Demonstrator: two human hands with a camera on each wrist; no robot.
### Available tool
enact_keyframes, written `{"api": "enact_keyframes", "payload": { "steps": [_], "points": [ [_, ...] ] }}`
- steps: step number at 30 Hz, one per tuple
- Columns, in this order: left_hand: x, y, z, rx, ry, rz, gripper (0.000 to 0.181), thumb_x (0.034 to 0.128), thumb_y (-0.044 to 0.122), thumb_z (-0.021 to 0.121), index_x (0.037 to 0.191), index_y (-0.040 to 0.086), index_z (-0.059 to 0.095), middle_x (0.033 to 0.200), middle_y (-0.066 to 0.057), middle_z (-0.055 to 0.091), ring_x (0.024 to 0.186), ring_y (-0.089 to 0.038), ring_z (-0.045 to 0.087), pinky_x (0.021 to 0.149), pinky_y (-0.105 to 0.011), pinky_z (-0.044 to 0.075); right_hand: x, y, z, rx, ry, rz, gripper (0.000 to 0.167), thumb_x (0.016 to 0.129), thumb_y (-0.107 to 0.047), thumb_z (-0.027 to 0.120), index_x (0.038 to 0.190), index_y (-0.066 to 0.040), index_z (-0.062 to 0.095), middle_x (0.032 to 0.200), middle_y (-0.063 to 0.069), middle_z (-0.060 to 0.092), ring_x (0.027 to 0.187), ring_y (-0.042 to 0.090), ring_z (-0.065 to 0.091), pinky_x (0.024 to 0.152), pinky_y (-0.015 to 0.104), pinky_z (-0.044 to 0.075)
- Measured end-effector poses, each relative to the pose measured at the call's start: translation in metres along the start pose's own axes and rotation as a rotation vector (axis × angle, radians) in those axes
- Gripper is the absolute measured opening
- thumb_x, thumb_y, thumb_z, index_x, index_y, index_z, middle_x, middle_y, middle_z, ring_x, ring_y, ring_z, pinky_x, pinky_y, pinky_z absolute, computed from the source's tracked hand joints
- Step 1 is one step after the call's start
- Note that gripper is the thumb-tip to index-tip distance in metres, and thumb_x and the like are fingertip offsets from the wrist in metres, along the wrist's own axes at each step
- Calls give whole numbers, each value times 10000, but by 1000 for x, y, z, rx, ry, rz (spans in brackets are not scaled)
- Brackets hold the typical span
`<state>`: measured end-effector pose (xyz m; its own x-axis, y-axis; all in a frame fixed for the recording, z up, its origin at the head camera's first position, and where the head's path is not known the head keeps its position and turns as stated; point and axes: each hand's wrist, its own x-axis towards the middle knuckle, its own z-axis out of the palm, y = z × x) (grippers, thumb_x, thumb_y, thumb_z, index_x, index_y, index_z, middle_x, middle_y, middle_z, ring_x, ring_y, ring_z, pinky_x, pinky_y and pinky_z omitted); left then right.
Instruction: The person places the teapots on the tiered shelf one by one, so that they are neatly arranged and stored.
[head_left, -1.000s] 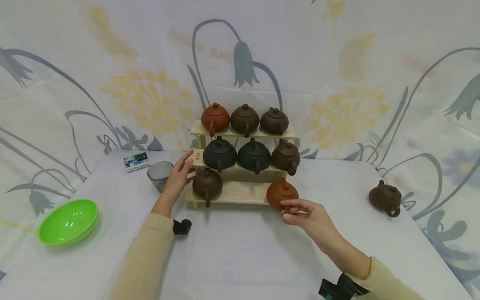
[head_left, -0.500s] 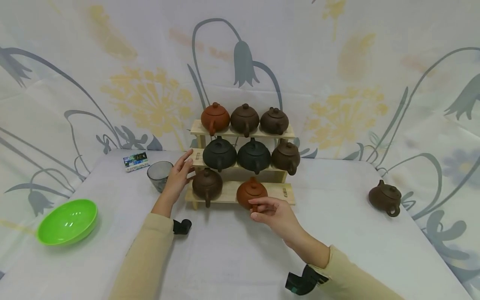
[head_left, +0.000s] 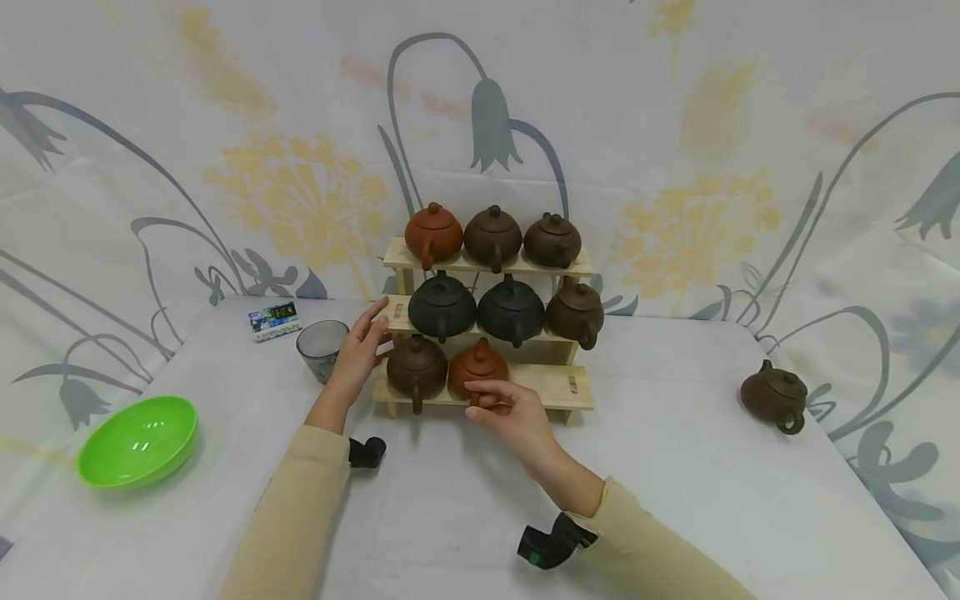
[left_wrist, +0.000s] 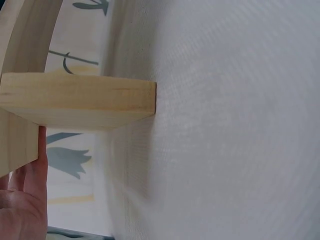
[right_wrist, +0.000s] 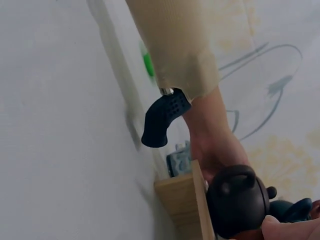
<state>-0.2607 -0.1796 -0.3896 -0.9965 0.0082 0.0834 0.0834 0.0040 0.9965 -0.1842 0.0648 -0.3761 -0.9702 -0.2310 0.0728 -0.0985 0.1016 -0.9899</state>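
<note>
On the bottom shelf of a three-tier wooden rack (head_left: 547, 383) sits a reddish-orange teapot (head_left: 478, 364); my right hand (head_left: 517, 417) pinches its handle. A dark brown teapot (head_left: 417, 367) stands right beside it, on the left. My left hand (head_left: 356, 358) lies at the rack's left end, fingers extended against the middle shelf's edge. The left wrist view shows that hand's fingers (left_wrist: 35, 172) beside the wood. In the right wrist view a dark teapot (right_wrist: 239, 202) hides most of the orange one, and only part of my right thumb (right_wrist: 292, 229) appears.
More teapots fill the rack's upper two shelves, including a black one (head_left: 512, 310). A grey glass cup (head_left: 321, 346) and a small patterned box (head_left: 273, 322) are left of the rack. A green bowl (head_left: 138, 442) lies far left; another brown teapot (head_left: 772, 396) stands far right.
My right hand has slid the reddish-orange teapot leftward along the bottom shelf, from its right end to beside the dark brown teapot. The left hand stays at the rack's left side.
</note>
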Motion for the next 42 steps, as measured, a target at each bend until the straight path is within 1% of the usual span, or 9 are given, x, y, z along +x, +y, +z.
{"api": "enact_keyframes", "payload": {
  "steps": [3, 6, 9, 16, 21, 27, 34, 38, 42],
  "points": [
    [0, 1, 1, 0, 2, -1, 517, 1003, 376, 397, 1481, 216, 279, 1402, -142, 377, 1225, -302, 417, 999, -449, 375, 2, 1, 1, -15, 8, -16, 300, 782, 76, 696, 1080, 49, 665, 822, 60, 581, 714, 128, 555, 668, 206, 492],
    [0, 2, 1, -1, 6, -6, 507, 1007, 364, 392, 1480, 220, 281, 1401, -142, 378, 1224, -301, 418, 1001, -449, 373, 3, 1, -1, -20, -11, -25, 304, 791, 59, 695, 1092, 47, 658, 850, 77, 581, 718, 137, 566, 677, 220, 496],
    [0, 2, 2, 0, 7, -9, 506, 1005, 367, 394, 1479, 225, 284, 1401, -140, 381, 1222, -301, 420, 1002, -450, 371, 2, 2, -7, -3, -29, -21, 337, 795, 48, 694, 1127, 48, 638, 888, 95, 582, 736, 160, 605, 707, 253, 513],
    [0, 2, 1, -2, -4, -1, 512, 1006, 375, 383, 1482, 224, 275, 1395, -153, 366, 1238, -308, 407, 1003, -457, 367, -6, 6, -24, 17, -10, 4, 396, 775, 56, 707, 1160, 17, 624, 944, 123, 607, 795, 227, 660, 727, 324, 534],
    [-1, 2, 1, 0, -6, 2, 521, 1004, 385, 380, 1485, 220, 267, 1392, -154, 365, 1242, -309, 406, 1000, -458, 371, -13, 6, -36, 35, -6, -2, 380, 781, 58, 702, 1148, 52, 607, 957, 142, 611, 812, 227, 659, 748, 326, 538],
    [-1, 3, 1, -7, -1, -2, 508, 1010, 363, 380, 1483, 214, 272, 1386, -148, 374, 1232, -303, 416, 1002, -450, 370, -22, 7, -58, 34, 46, -3, 395, 782, 78, 691, 1155, 113, 566, 971, 186, 603, 788, 186, 654, 743, 314, 541],
    [-1, 3, 1, -2, -2, 0, 514, 1009, 367, 381, 1484, 207, 271, 1384, -153, 373, 1231, -305, 414, 1003, -453, 369, -31, 11, -87, 37, 140, 17, 410, 791, 93, 671, 1176, 134, 537, 1016, 268, 580, 791, 135, 651, 743, 302, 542],
    [-1, 3, 1, -8, -3, -2, 512, 1010, 364, 379, 1484, 205, 271, 1388, -154, 373, 1231, -305, 414, 1005, -451, 366, -38, 12, -102, 27, 187, 32, 411, 811, 89, 654, 1195, 139, 515, 1014, 229, 583, 795, 117, 646, 741, 295, 542],
    [-1, 3, 1, -10, -7, -7, 510, 1009, 363, 381, 1484, 211, 272, 1393, -153, 370, 1233, -304, 412, 1007, -448, 364, -43, 13, -118, -2, 239, 60, 416, 820, 39, 676, 1202, 106, 525, 1013, 156, 592, 802, 106, 641, 743, 284, 541]
  ]
}}
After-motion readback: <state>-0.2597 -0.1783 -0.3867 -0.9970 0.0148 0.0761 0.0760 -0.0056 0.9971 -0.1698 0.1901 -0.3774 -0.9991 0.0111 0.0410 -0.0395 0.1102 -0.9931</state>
